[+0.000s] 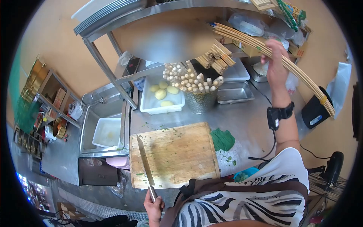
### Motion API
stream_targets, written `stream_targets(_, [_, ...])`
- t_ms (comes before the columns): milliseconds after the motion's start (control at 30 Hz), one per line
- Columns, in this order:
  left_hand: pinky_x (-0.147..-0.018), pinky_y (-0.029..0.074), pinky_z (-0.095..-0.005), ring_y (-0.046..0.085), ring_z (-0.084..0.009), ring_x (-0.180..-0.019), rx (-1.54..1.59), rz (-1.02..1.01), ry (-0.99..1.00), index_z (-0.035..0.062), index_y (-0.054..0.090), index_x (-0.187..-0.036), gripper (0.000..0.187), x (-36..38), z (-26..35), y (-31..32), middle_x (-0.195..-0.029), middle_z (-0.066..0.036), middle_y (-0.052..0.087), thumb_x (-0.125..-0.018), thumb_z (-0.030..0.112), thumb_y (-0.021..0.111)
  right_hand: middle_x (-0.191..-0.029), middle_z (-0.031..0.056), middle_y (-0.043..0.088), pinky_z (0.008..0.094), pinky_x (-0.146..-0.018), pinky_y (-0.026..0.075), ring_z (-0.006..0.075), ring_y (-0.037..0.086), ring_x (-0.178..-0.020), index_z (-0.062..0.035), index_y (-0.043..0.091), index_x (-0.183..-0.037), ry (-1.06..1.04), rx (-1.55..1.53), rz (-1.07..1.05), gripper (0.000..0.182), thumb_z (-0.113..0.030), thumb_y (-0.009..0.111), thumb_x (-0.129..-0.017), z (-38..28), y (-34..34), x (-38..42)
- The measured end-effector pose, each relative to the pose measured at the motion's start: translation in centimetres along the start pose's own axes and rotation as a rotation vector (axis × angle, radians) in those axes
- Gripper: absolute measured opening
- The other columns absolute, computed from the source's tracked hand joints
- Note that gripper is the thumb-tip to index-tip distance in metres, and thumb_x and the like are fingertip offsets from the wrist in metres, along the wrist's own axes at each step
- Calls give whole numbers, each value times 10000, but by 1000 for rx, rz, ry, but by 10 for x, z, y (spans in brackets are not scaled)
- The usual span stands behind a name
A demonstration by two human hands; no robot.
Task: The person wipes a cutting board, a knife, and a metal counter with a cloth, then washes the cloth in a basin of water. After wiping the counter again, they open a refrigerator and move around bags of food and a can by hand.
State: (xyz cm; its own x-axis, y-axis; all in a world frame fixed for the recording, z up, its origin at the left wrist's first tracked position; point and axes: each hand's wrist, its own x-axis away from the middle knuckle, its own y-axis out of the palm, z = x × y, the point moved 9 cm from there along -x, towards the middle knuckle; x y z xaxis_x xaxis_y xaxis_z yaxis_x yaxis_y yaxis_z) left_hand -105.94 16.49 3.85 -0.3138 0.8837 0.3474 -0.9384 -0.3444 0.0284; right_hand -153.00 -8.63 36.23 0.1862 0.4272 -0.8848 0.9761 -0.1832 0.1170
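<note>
My left hand [154, 206], low in view, is wrapped round the handle of a long knife [145, 160]. The blade lies over the left side of a wooden cutting board [177, 155] with green leaf bits on it. My right hand [277, 60] is raised at the upper right and grips a long bundle of thin wooden sticks [304, 79], banded in yellow near its lower end. A patterned metal bucket [200, 102] packed with pale round-ended sticks [193, 80] stands behind the board. More bundled sticks [216, 56] lie beside the bucket's top.
A white tub [162, 110] holds peeled potatoes [160, 94]. The sink [89, 123] is at left. A green cloth [222, 140] lies right of the board. Near a metal tray [235, 92] runs a cable; a black container [317, 109] stands at right. Metal shelving [151, 16] overhangs the counter.
</note>
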Motion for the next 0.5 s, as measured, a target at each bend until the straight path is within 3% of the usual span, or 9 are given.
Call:
stream_targets(100, [-383, 345, -228, 408, -82, -424, 65, 38, -24, 7, 375, -1326, 538, 8, -11, -4, -629, -10, 450, -806, -67, 490, -959, 90, 549, 293, -681, 469, 182, 559, -793, -22, 612, -958, -268, 481, -183, 157, -142, 613, -858, 47, 32, -23])
stream_targets(200, [-410, 335, -218, 401, -67, -465, -15, 80, -44, 26, 447, -1276, 422, 28, 8, -2, -620, 4, 450, -859, 19, 508, -955, 98, 561, 313, -772, 461, 217, 564, -889, -23, 623, -981, -378, 637, -367, 206, -142, 645, -814, 107, 75, -41])
stream_targets(233, [-426, 342, -221, 395, -67, -471, -24, 65, -44, 47, 369, -1363, 531, 29, 8, -2, -623, 8, 447, -855, 8, 519, -982, 110, 558, 327, -813, 450, 239, 556, -930, -29, 615, -1024, -289, 655, -450, 258, -145, 658, -798, 134, 87, -50])
stream_targets(300, [-427, 343, -221, 397, -67, -471, -6, 84, -81, 46, 379, -1355, 521, 35, 16, 0, -622, 9, 448, -855, 5, 520, -1008, 122, 554, 341, -855, 439, 262, 548, -971, -35, 606, -1066, -210, 673, -542, 314, -148, 672, -781, 182, 100, -71])
stream_targets(367, [-408, 317, -215, 369, -60, -454, 24, 125, -114, 38, 383, -1346, 505, 39, 13, 2, -599, 23, 428, -861, -6, 514, -1131, 143, 529, 348, -930, 400, 280, 508, -1077, -40, 574, -1137, -66, 658, -848, 384, -125, 665, -774, 241, 115, -75])
stream_targets(400, [-408, 317, -215, 369, -60, -454, 21, 132, -128, 38, 383, -1346, 505, 40, 14, 3, -599, 23, 428, -861, -6, 514, -1131, 143, 529, 348, -930, 400, 280, 508, -1077, -40, 574, -1137, -54, 651, -857, 384, -125, 665, -774, 251, 116, -79])
stream_targets(467, [-545, 436, -247, 514, -120, -588, 36, 122, -166, 27, 457, -1269, 416, 42, 18, 5, -706, -31, 531, -858, 21, 520, -1257, 151, 467, 352, -972, 370, 276, 460, -1151, -50, 548, -1182, -37, 894, -837, 408, -111, 640, -789, 275, 113, -79])
stream_targets(500, [-375, 331, -219, 408, -80, -428, 155, 135, -65, 9, 380, -1320, 537, 28, -9, -5, -628, 0, 428, -800, -63, 493, -1255, 140, 486, 338, -963, 379, 255, 476, -1145, -47, 559, -1166, -118, 822, -759, 376, -102, 628, -801, 272, 109, -82])
